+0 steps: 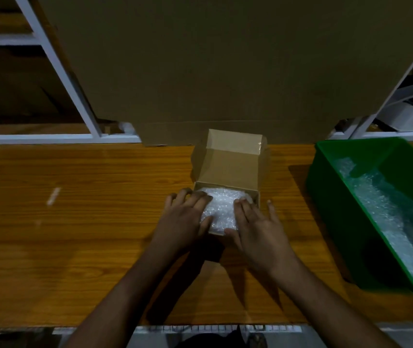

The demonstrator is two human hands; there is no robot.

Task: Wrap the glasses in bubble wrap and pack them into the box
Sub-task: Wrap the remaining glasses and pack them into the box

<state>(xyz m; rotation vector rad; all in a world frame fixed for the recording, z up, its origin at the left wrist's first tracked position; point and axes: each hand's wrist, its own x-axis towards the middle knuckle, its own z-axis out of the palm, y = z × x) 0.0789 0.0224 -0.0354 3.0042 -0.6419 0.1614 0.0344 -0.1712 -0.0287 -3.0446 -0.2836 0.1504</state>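
On the table (87, 197), the left hand (185, 217) lies flat, fingers spread, on the left of the bubble wrap (221, 209) filling the open box (230, 169). The right hand (258, 227) presses its right side likewise. Glasses are hidden inside. A green bin (326, 177) with more wrap sits right.

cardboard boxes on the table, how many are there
1. The small cardboard box sits at mid-table with its lid up, bubble wrap inside. The green bin to the right is not cardboard and could hide others.
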